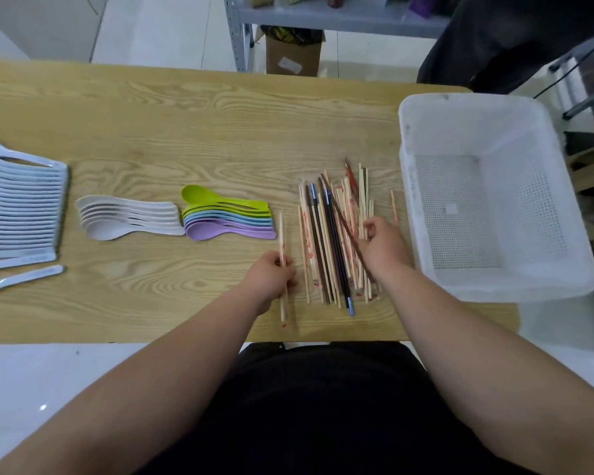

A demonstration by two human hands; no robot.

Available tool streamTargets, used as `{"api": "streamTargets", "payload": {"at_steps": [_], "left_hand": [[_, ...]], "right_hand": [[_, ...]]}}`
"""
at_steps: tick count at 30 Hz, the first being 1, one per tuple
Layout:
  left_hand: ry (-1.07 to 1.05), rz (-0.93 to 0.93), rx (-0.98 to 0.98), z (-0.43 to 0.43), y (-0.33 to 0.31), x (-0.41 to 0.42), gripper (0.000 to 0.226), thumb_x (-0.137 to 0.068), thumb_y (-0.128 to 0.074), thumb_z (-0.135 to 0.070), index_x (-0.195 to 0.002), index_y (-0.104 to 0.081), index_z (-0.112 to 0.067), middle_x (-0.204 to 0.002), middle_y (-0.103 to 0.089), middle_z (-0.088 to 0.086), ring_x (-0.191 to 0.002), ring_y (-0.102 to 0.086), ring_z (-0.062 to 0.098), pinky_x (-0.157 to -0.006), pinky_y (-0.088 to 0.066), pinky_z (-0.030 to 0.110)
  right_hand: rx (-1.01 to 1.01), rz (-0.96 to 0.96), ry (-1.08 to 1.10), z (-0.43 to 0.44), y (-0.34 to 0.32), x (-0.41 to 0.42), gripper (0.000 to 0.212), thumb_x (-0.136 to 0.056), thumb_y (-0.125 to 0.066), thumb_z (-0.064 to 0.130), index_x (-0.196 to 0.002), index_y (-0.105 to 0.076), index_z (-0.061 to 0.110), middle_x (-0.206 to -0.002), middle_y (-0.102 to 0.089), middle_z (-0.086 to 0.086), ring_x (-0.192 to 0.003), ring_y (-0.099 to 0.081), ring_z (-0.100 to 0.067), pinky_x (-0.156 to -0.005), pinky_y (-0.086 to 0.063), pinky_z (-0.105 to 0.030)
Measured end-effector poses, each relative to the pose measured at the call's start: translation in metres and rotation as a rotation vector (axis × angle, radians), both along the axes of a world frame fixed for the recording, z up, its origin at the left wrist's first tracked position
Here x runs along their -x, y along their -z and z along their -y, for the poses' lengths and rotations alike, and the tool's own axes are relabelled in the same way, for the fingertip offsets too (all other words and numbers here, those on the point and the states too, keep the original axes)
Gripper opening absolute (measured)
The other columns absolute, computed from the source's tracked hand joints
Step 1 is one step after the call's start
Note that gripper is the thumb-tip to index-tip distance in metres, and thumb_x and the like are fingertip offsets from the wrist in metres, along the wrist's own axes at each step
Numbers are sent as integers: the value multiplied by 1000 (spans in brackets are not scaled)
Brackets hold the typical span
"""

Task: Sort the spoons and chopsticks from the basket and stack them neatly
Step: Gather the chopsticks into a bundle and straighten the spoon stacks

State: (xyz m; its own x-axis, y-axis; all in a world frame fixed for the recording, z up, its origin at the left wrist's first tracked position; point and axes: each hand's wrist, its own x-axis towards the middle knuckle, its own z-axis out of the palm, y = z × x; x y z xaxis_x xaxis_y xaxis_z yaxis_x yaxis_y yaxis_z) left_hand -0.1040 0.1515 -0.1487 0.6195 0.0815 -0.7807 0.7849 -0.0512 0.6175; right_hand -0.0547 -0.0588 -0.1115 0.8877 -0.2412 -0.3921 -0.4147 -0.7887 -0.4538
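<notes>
left hand [271, 273] pinches a pale chopstick [281, 228] lying lengthwise; right hand [382, 249], on the pile [318, 241] beside it, grips a dark chopstick [336, 206]

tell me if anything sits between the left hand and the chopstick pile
Nothing visible does. The left hand, holding one light chopstick, is beside the chopstick pile, with only a bare strip of table between. The right hand pinches sticks in the pile.
</notes>
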Motion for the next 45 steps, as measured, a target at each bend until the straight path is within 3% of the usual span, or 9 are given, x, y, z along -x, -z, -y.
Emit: {"api": "streamTargets", "payload": {"at_steps": [6,9,14,19,24,31,37,40,45], "left_hand": [[-4,-21,66,-4,-2,-1,14,-95,-56,2,-103,-56,-10,-86,-62,14,-74,-64,25,-80,-59,50],[-12,-20,71,-3,0,-2,13,-95,-57,1,-102,-57,-10,-87,-62,14,-74,-65,25,-83,-58,53],[-21,-14,85,-2,-1,-3,14,-96,-56,2,-104,-56,-10,-87,-61,14,-71,-64,24,-82,-58,49],[-19,-8,77,-3,2,-3,14,-95,-56,2,-101,-56,-11,-86,-62,14,-71,-64,25,-85,-57,56],[-24,1,100,-3,1,-4,14,-96,-55,3,-98,-56,-11,-88,-61,14,-70,-64,23,-82,-58,50],[-20,-5,92,-3,0,-1,15,-95,-55,2,-97,-56,-13,-88,-62,15,-73,-65,25,-83,-57,51],[-34,-28,112,-2,-7,1,15,-94,-55,3,-97,-57,-11,-91,-61,17,-79,-64,28,-87,-57,51],[-11,-40,92,-2,-16,3,13,-95,-57,0,-98,-59,-13,-89,-63,11,-77,-66,23,-90,-56,50],[-41,-35,125,0,-37,0,14,-96,-55,2,-100,-57,-12,-87,-62,10,-72,-64,20,-69,-56,35]], "right_hand": [[75,26,-35,7,1,6,31,-97,-62,18,-127,-60,25,-134,-52,-6,-90,-62,-18,-68,-53,-28],[90,4,-130,0,0,2,28,-98,-61,26,-126,-61,25,-116,-62,-3,-83,-60,-15,-58,-39,-22],[141,-59,-174,-13,-3,-8,32,-96,-65,33,-124,-61,19,-95,-63,4,-71,-61,-12,-56,-44,-27],[282,-119,-197,-17,-2,-11,30,-93,-67,37,-111,-62,14,-95,-64,-4,-83,-63,-24,-72,-57,-37],[356,-238,-192,-25,-6,-18,21,-90,-72,23,-102,-59,12,-80,-56,-1,-66,-55,-18,-48,-40,-27],[343,-198,-189,-25,0,-16,24,-90,-70,16,-109,-57,10,-74,-48,0,-59,-46,-14,-45,-32,-26],[342,-204,-211,-24,-1,-10,34,-93,-48,-4,-125,-56,4,-97,-61,-10,-73,-56,-22,-52,-40,-29],[238,-221,-153,-18,-8,-6,28,-94,-62,11,-122,-60,7,-102,-66,-9,-77,-60,-22,-57,-45,-29],[103,-234,-37,-1,-30,5,52,-94,-67,28,-139,-54,4,-138,-58,-14,-118,-60,-33,-93,-51,-38]]}}
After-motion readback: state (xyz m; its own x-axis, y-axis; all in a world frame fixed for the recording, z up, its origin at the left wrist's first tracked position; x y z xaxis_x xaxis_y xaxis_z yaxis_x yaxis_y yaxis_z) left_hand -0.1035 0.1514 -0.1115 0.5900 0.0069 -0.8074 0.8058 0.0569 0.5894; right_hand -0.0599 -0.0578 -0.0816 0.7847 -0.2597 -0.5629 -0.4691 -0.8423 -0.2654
